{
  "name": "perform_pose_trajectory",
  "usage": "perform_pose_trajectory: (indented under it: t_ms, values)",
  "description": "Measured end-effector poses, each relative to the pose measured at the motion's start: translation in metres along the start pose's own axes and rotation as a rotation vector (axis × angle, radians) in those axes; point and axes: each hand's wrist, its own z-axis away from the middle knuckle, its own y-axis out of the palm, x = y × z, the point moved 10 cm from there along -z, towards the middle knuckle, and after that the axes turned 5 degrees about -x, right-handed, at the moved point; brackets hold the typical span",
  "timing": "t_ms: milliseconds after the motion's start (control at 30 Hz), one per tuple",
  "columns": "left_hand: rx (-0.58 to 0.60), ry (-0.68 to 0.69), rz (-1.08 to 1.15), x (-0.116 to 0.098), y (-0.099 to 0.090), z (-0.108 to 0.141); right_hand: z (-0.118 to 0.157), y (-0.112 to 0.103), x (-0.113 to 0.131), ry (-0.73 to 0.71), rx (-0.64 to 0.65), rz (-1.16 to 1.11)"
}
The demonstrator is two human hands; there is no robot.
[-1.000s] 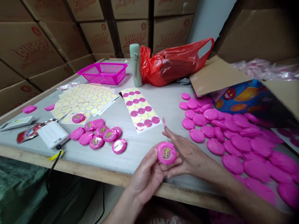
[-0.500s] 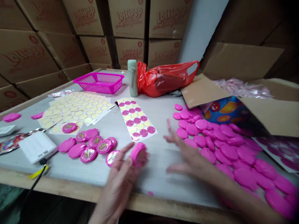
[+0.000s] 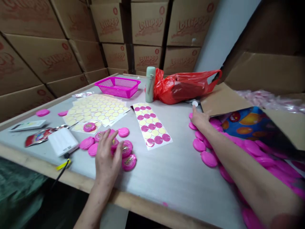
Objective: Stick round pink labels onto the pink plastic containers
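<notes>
My left hand (image 3: 107, 152) rests over a group of pink round plastic cases (image 3: 129, 162), palm down, with its fingers spread. Several of these cases carry a printed label, and some lie partly hidden under the fingers. My right hand (image 3: 200, 118) reaches to the far end of the pink case pile (image 3: 254, 148), its index finger stretched out. A small white disc (image 3: 195, 103) shows at that fingertip; whether it is touched is unclear. Between the hands lies a sheet of round stickers (image 3: 152, 127), purple and pale yellow.
Yellow-dotted sheets (image 3: 97, 109), a pink basket (image 3: 118, 92), a green flask (image 3: 150, 84) and a red bag (image 3: 186, 87) stand towards the back. A white power bank (image 3: 63, 141) is at left, an opened carton (image 3: 225, 98) at right. Stacked boxes (image 3: 147, 57) line the wall.
My left hand has moved left and let go of the pink case among the others. My right hand has reached forward to the back of the pile. The view has shifted left.
</notes>
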Motion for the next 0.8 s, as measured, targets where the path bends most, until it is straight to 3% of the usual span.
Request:
perform_pose_trajectory:
  t_ms: [67,133,233,300,400,633,800]
  values:
    - [0.029,-0.175,0.194,-0.009,0.003,0.018,0.023,-0.011,0.018,-0.083,0.010,-0.061]
    - [0.189,-0.455,0.517,-0.019,0.030,0.049,0.063,-0.022,0.040,-0.194,0.032,-0.135]
    - [0.406,-0.838,1.042,-0.056,0.076,0.099,0.147,-0.036,0.068,-0.382,0.055,-0.262]
    - [0.518,-0.984,1.308,-0.085,0.094,0.120,0.208,-0.059,0.087,-0.614,-0.053,-0.426]
    - [0.595,-1.063,1.513,-0.107,0.102,0.130,0.259,-0.075,0.085,-0.712,-0.157,-0.483]
    - [0.681,-1.095,1.570,-0.107,0.099,0.136,0.247,-0.057,0.056,-0.522,0.091,-0.804]
    - [0.674,-0.954,1.362,-0.102,0.102,0.137,0.247,-0.048,0.050,-0.492,0.208,-0.864]
